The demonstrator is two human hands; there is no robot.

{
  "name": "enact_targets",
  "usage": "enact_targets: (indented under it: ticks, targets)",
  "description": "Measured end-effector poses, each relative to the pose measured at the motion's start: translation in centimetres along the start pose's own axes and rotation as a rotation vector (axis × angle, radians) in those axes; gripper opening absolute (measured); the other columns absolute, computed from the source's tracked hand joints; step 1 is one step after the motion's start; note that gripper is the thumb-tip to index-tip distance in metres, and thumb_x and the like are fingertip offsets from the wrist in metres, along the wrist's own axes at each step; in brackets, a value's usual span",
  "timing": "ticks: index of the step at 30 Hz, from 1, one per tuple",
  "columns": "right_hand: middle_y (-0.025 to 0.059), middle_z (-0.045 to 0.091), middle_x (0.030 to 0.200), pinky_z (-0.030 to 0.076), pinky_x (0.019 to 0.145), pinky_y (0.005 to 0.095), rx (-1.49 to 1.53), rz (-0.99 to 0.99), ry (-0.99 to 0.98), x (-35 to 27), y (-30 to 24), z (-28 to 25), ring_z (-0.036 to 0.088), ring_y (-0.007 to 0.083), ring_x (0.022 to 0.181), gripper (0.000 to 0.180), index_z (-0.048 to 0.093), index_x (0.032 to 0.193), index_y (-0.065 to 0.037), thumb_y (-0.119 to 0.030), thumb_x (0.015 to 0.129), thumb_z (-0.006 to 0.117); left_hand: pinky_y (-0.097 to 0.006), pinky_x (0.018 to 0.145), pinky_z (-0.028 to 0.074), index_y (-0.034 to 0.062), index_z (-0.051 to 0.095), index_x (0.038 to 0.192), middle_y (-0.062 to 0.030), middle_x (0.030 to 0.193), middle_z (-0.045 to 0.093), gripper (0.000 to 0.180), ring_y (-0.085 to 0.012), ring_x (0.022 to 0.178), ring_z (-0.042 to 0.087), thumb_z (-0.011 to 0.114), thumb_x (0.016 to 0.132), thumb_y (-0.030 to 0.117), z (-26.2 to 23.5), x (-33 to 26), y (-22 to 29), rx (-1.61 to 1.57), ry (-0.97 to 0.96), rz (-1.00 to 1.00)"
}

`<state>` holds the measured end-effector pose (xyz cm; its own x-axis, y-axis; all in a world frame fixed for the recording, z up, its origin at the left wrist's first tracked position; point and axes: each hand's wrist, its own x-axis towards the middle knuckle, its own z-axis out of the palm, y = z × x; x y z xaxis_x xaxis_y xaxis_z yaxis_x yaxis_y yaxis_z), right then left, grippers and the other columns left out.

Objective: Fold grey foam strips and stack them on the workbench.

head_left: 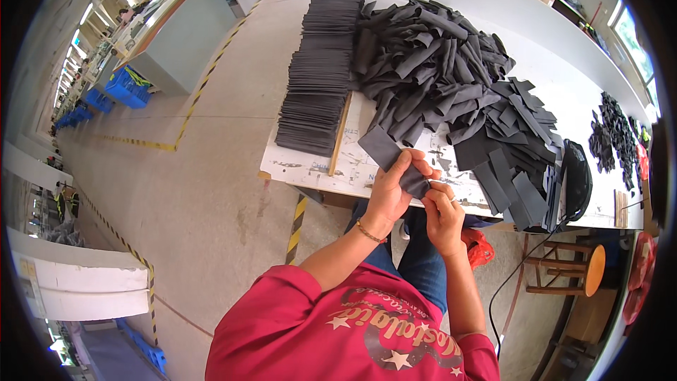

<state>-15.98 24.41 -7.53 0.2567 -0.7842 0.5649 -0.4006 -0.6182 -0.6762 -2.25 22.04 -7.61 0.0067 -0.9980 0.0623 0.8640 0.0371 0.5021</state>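
Note:
My left hand grips a dark grey fabric strip just in front of the table's near edge. The strip's flat end sticks out past my left thumb, and its lower end is folded or curled between both hands. The fingertips of my right hand pinch that lower end. Beyond my hands lies a big heap of curled dark strips on the white table. A long, tight row of stacked strips runs along the left side. Flatter loose strips are scattered to the right.
A thin wooden strip borders the stacked row. At the right stands a rounded black object, near a dangling cord. A wooden stool and a red bag are below the table. Blue crates sit across the aisle.

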Motion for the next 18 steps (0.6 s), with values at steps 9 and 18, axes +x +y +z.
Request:
enact_targets:
  ticks: [9,18]
  targets:
    - [0.0181,0.063,0.102,0.05,0.073,0.0348,0.001,0.047,-0.022,-0.1,0.1,0.0,0.063,0.0346,0.085,0.012,0.059,0.092,0.0,0.005,0.082,0.064,-0.042,0.087,0.053,-0.0002,0.06,0.108,-0.0108,0.086,0.066,0.034,-0.0279,0.087,0.067,0.053,0.1,0.032,-0.4,0.0,-0.4,0.051,0.015,0.05]
    - [0.0028,0.054,0.096,0.044,0.074,0.024,0.587,0.56,0.255,0.2,0.1,2.7,0.051,0.0106,0.086,0.017,0.056,0.091,0.0,-0.006,0.086,0.071,-0.047,0.106,0.042,-0.0008,0.055,0.115,-0.0192,0.105,0.067,0.036,-0.0377,0.113,0.06,0.046,0.103,0.031,-0.5,0.9,-0.7,0.075,0.018,0.124]
